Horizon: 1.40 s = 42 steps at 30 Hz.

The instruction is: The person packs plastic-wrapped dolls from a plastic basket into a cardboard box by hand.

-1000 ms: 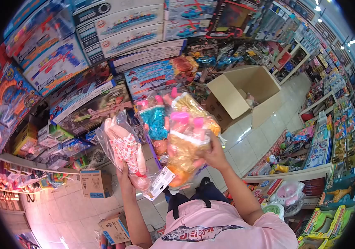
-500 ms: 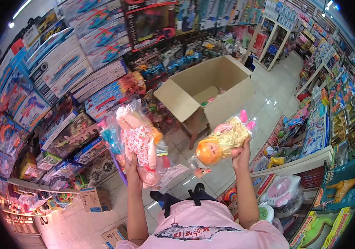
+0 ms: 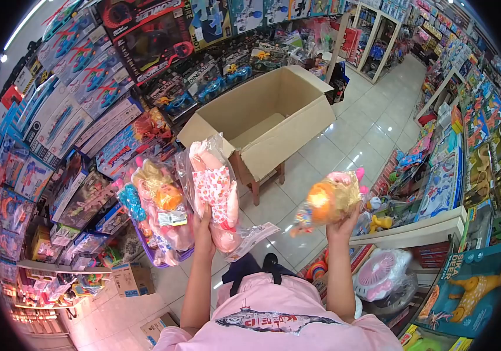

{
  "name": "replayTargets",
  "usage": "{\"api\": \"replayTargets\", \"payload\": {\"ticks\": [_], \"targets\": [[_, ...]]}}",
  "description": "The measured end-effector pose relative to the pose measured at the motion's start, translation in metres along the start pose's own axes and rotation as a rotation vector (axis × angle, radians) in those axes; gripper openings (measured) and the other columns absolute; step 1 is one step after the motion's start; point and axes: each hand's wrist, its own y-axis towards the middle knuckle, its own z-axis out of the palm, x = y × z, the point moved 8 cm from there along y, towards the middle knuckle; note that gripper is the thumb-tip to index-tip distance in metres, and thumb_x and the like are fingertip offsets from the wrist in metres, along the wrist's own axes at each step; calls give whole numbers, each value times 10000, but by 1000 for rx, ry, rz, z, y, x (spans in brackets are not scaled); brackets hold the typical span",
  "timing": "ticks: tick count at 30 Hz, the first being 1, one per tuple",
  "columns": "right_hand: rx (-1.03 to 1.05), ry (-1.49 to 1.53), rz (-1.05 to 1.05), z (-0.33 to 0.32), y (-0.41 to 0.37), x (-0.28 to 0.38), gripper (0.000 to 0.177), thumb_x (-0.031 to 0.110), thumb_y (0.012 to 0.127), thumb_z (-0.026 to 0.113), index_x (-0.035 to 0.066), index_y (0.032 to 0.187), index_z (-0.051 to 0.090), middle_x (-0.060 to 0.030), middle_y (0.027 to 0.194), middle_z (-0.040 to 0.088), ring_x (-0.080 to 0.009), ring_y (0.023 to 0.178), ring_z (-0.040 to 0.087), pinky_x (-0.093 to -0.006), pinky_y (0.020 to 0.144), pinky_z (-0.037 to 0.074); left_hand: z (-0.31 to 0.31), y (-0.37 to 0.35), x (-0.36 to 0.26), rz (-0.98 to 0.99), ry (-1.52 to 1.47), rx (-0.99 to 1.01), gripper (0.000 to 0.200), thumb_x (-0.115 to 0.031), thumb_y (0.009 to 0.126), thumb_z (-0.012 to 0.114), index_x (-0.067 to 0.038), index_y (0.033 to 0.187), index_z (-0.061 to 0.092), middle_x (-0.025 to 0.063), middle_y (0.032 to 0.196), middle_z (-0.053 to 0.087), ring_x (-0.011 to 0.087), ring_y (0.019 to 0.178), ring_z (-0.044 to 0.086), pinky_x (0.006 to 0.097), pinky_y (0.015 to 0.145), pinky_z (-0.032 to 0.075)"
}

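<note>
My left hand (image 3: 204,231) is closed on a bagged doll (image 3: 215,184) in a white outfit with pink and red print. That doll hangs head down, and a printed card sticks out near its head. In my right hand (image 3: 344,227) is a second doll (image 3: 332,199), with orange hair and a gold dress, blurred by motion and also in clear plastic. Left of my left hand, a purple basket (image 3: 186,255) holds several more bagged dolls (image 3: 159,205). An open cardboard box (image 3: 288,143) stands ahead, between and beyond both hands.
The box rests on a wooden stool (image 3: 254,192). Stacked toy boxes (image 3: 92,88) line the left and back. On the right, a shelf carries packaged toys, a pink fan (image 3: 375,274) and a deer toy box (image 3: 475,292). A small carton (image 3: 132,279) sits on the tiled floor (image 3: 314,155).
My view has shifted, bringing the purple basket into fuller sight. The left doll has moved right, away from the basket. The right doll has turned and blurred; both stay held.
</note>
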Motion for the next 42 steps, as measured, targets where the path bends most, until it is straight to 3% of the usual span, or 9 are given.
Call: {"api": "replayTargets", "payload": {"ticks": [7,15,22,27,33,37,39,40,42], "targets": [[-23,-150,87,-15,59,-5,448,292,945,623,68,1315,506,-88,1267,600,-191,1093,610,-314,884,530,23,52,-2,27,-44,8,540,-256,987,582,10,1414,387,114,1373,522,202,1232,532,356,1045,421],[28,-128,28,51,137,-16,613,526,970,488,91,1399,442,-70,1389,520,-257,1274,495,-422,1112,361,49,155,1,115,-207,-23,557,-340,1000,540,-33,1434,374,100,1389,506,215,1245,526,385,1064,410],[65,-227,-73,105,223,-3,582,507,998,434,104,1419,419,-71,1411,500,-253,1290,480,-435,1103,372,61,248,18,43,-450,75,511,-333,1025,489,-38,1430,390,93,1370,529,219,1225,543,386,1048,426],[65,-237,-129,131,265,-3,590,493,1016,391,83,1439,390,-93,1442,473,-272,1283,491,-440,1088,395,89,282,-16,156,-264,-30,543,-285,1016,519,-35,1463,339,94,1425,472,206,1284,479,381,1086,385],[150,-357,-44,197,324,-26,529,343,991,554,56,1412,410,-93,1395,516,-242,1238,531,-397,1074,422,83,300,-12,287,-280,-171,587,-318,1001,549,-48,1467,317,93,1443,433,210,1300,455,388,1098,369],[337,-561,-157,272,370,-51,506,295,973,599,50,1384,436,-88,1364,535,-227,1216,545,-406,1028,463,81,301,-8,355,-298,-313,584,-326,1002,545,-49,1462,315,99,1433,434,211,1290,463,390,1080,393],[687,-854,-302,321,378,-77,438,211,957,619,31,1335,491,-95,1311,572,-221,1193,561,-388,1023,459,80,296,-15,460,-297,-394,585,-326,1004,541,-50,1465,309,104,1424,441,216,1287,464,392,1075,396],[694,-855,-276,324,396,-88,438,211,957,619,31,1335,491,-95,1311,572,-221,1193,561,-388,1023,459,80,293,-17,488,-279,-442,586,-324,1005,541,-55,1468,303,97,1423,440,219,1291,454,393,1089,375],[1044,-1451,-174,328,415,-139,417,93,861,671,5,1255,566,-127,1228,629,-238,1110,618,-381,929,498,73,287,-14,518,-247,-537,595,-320,1005,542,-57,1477,291,99,1441,418,220,1307,433,395,1103,354]]}}
